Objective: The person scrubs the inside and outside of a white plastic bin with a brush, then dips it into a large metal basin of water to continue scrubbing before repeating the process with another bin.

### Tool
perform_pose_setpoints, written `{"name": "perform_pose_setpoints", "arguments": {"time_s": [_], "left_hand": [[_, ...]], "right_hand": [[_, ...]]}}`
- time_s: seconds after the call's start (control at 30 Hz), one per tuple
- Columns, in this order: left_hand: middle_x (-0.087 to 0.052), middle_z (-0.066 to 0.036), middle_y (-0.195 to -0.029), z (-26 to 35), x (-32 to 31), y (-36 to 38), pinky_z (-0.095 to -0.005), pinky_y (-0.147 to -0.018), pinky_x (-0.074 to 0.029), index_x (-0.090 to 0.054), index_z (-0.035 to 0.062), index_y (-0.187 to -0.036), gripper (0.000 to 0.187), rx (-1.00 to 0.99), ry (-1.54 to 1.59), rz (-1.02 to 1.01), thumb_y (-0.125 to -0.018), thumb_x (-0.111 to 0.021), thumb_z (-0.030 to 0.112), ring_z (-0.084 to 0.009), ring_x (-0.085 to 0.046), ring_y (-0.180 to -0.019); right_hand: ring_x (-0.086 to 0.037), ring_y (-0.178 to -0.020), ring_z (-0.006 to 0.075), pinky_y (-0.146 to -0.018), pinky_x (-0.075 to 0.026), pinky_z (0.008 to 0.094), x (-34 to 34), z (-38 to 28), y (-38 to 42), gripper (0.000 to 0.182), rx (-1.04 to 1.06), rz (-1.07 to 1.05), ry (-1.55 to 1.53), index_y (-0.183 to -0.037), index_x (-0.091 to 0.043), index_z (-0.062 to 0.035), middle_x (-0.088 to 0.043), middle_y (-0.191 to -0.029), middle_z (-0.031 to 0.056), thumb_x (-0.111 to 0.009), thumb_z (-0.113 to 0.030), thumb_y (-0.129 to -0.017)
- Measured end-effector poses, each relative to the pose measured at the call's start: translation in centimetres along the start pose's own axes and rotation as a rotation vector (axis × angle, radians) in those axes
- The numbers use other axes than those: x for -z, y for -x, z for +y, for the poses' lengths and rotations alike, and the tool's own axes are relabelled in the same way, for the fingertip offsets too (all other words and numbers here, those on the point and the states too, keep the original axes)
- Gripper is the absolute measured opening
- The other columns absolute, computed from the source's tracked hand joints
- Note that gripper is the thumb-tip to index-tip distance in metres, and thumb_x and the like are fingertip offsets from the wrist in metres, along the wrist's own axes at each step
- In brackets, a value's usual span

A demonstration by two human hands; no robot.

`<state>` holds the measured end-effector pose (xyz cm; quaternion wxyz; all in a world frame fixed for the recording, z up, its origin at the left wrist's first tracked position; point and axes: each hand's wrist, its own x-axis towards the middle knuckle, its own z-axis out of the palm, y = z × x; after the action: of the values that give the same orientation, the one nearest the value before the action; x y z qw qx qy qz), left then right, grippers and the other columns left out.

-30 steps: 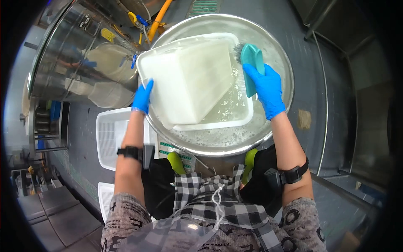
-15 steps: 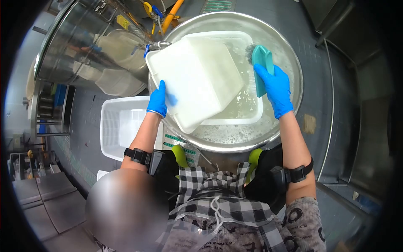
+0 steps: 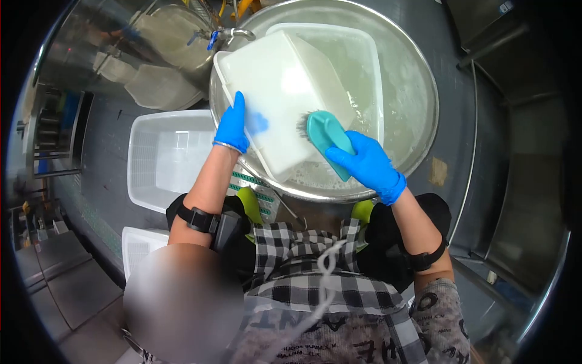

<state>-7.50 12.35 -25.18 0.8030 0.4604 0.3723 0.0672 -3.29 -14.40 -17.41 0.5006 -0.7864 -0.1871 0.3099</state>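
Observation:
My left hand (image 3: 232,126), in a blue glove, grips the left rim of a white plastic bin (image 3: 285,79), with the thumb on the outside and the other fingers showing faintly through the wall. The bin is tilted over a large round metal tub (image 3: 429,91) of foamy water. In my right hand (image 3: 368,164), also gloved in blue, is a teal scrub brush (image 3: 327,136). Its dark bristles are right at the bin's side, near the lower edge. A second white bin (image 3: 377,67) lies in the water behind the first.
On the floor to the left stands a white basket (image 3: 136,161), with another white container (image 3: 130,249) nearer me. A metal tap (image 3: 242,33) with a blue handle reaches over the tub's rim. Metal shelving (image 3: 533,115) stands to the right.
My right hand has brought the brush left and down, from over the tub's right side to the tilted bin. My left hand keeps its grip on the rim.

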Motion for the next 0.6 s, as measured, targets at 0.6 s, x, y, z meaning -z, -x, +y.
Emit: {"name": "perform_pose_setpoints", "arguments": {"time_s": [0.6], "left_hand": [[-0.052, -0.01, -0.066, 1.9, 1.5, -0.7, -0.0337, -0.048, -0.049, -0.05, 0.0015, -0.089, 0.034, -0.075, -0.146, 0.059, -0.082, -0.046, 0.034, -0.0207, -0.055, -0.055]], "right_hand": [[-0.057, -0.074, 0.0283, -0.063, -0.046, 0.0351, -9.9, 8.3, -3.1, 0.035, 0.237, -0.187, 0.615, -0.092, -0.061, -0.0171, -0.06, -0.082, 0.0107, -0.057, -0.044, -0.07]]}}
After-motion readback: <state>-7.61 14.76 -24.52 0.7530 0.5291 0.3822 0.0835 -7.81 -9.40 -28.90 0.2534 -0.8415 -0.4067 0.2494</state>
